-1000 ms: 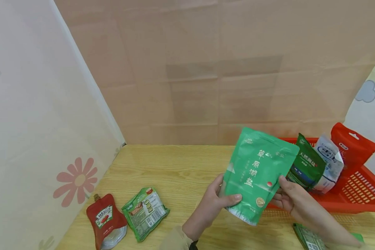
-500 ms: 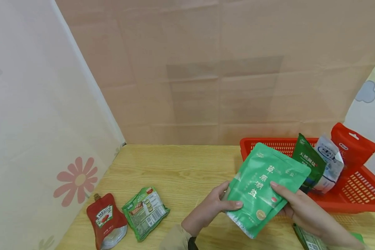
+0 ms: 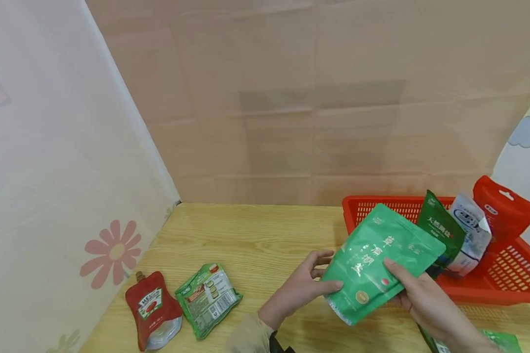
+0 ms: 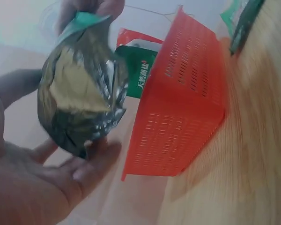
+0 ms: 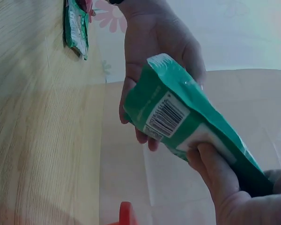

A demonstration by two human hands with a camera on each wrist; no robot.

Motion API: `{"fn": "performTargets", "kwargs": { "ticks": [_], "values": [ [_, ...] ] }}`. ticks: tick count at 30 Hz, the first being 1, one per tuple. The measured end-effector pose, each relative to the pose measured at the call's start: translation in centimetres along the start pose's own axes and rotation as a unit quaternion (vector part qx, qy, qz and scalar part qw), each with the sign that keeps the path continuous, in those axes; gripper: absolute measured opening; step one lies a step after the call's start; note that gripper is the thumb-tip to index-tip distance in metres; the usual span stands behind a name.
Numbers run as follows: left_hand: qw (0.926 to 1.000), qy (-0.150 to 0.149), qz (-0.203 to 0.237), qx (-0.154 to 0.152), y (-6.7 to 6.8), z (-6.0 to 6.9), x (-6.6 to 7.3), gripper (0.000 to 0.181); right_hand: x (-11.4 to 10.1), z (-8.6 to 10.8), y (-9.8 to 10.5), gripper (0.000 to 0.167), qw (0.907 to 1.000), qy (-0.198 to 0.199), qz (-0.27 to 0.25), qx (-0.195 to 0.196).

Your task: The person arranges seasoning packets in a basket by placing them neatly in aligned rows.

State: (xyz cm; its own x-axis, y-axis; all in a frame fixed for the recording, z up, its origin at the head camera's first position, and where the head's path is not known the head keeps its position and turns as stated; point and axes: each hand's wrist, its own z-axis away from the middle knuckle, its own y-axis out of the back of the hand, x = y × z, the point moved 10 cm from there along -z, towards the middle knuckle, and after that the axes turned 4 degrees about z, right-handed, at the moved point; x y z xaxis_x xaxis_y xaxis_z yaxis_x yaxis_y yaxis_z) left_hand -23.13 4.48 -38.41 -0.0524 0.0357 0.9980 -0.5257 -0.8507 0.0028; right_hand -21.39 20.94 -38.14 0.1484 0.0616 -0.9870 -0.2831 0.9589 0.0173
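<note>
In the head view my right hand [image 3: 428,299] grips a green pouch of lake salt [image 3: 393,245], thumb on its printed front and fingers behind. My left hand [image 3: 300,282] lies at the pouch's left edge with its fingers spread and loose; its thumb tip meets the lower corner. The left wrist view shows the pouch's silvery bottom [image 4: 79,93] between that hand's thumb and fingers, not clasped. A barcode on the pouch's back [image 5: 166,115] faces the right wrist camera, and the right fingers [image 5: 215,168] press against it. The pouch hangs tilted above the table.
A red plastic basket [image 3: 481,294] at the right holds a dark green pouch [image 3: 441,228], a white pouch [image 3: 470,235] and a red pouch [image 3: 505,211]. A ketchup pouch [image 3: 152,309] and a green packet [image 3: 208,300] lie at left. Another green packet [image 3: 503,340] is partly hidden by the right forearm.
The salt pouch first came down and slightly right, uncovering the basket's left rim. The left fingers have since loosened from its edge, while the right hand has kept hold.
</note>
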Motion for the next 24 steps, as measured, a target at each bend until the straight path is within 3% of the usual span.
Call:
{"fn": "performTargets", "kwargs": {
  "ticks": [3, 6, 9, 12, 14, 16, 18, 22, 24],
  "values": [
    [0.9959, -0.014, -0.079, 0.043, 0.0, 0.1, 0.2, 0.064, 0.0, 0.1, 0.5, 0.048, 0.9989, -0.006, 0.011, 0.046],
    [0.9827, -0.047, -0.163, 0.073, -0.4, 0.3, 1.0, 0.071, -0.1, 0.2, 1.0, 0.055, 0.9964, -0.010, 0.021, 0.081],
    [0.9641, -0.094, -0.234, 0.083, -1.2, 0.7, 2.0, 0.080, -0.4, 0.3, 1.1, 0.060, 0.9947, -0.009, 0.033, 0.097],
    [0.9404, -0.137, -0.297, 0.092, -1.9, 1.0, 2.7, 0.090, -0.7, 0.4, 1.2, 0.060, 0.9939, -0.005, 0.037, 0.103],
    [0.9224, -0.153, -0.340, 0.102, -2.2, 1.1, 2.9, 0.096, -0.8, 0.5, 1.2, 0.060, 0.9937, -0.004, 0.041, 0.105],
    [0.9148, -0.154, -0.357, 0.111, -2.3, 1.1, 2.8, 0.100, -0.8, 0.6, 1.2, 0.061, 0.9933, -0.004, 0.049, 0.105],
    [0.9210, -0.154, -0.341, 0.109, -2.3, 1.0, 2.6, 0.098, -0.8, 0.7, 1.2, 0.062, 0.9930, -0.004, 0.059, 0.103],
    [0.9518, -0.149, -0.251, 0.095, -2.4, 0.7, 2.0, 0.086, -0.7, 0.8, 1.1, 0.057, 0.9929, -0.003, 0.069, 0.097],
    [0.9588, -0.148, -0.223, 0.097, -2.4, 0.7, 1.8, 0.081, -0.8, 0.8, 1.1, 0.056, 0.9926, -0.003, 0.077, 0.094]
  ]
}}
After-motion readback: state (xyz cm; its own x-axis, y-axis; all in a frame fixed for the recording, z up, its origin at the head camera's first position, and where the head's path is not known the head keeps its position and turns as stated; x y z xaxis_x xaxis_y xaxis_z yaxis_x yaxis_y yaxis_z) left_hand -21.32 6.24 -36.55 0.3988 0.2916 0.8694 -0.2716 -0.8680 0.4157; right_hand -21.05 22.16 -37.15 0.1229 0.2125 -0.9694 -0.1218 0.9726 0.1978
